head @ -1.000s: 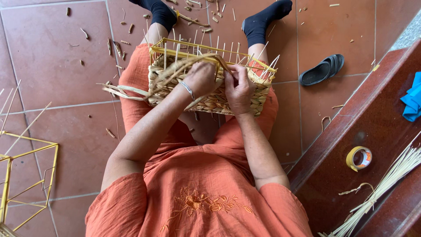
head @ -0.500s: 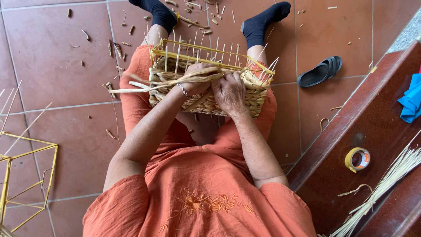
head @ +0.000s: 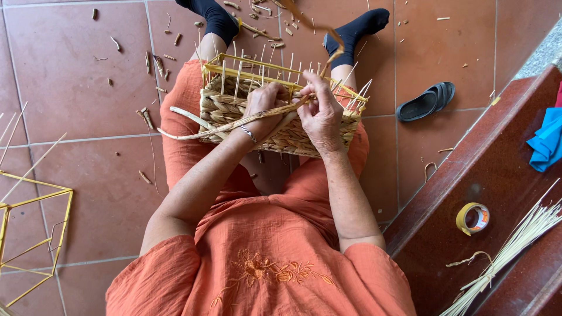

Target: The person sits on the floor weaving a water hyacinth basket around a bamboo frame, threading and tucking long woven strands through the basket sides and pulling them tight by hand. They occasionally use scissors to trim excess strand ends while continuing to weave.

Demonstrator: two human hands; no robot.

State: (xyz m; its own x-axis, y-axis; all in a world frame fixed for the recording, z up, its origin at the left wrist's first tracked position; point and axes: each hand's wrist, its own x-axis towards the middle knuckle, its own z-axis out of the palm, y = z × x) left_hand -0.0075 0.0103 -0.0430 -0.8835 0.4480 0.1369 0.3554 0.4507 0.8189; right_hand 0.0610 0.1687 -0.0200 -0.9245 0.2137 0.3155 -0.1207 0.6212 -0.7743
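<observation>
Tiled floor (head: 76,88): strewn with cane scraps. Woven basket (head: 234,108): half-built, resting on your lap, upright stakes along its rim. Your left hand (head: 263,108): fingers closed on the basket's near wall. Your right hand (head: 322,114): fingers pinched on a flat weaving strand (head: 193,130) crossing the basket. Tape roll (head: 472,217): on the wooden step.

One half-woven basket (head: 281,111) sits at centre, worked by two hands, the left hand (head: 263,108) and right hand (head: 321,114); two black socks at 12 o'clock, one dark sandal (head: 426,102) at 2 o'clock, one tape roll (head: 472,217) and one reed bundle (head: 509,248) at 4 o'clock, one blue cloth (head: 545,142) at 3 o'clock, one yellow wire frame (head: 32,234) at 8 o'clock
</observation>
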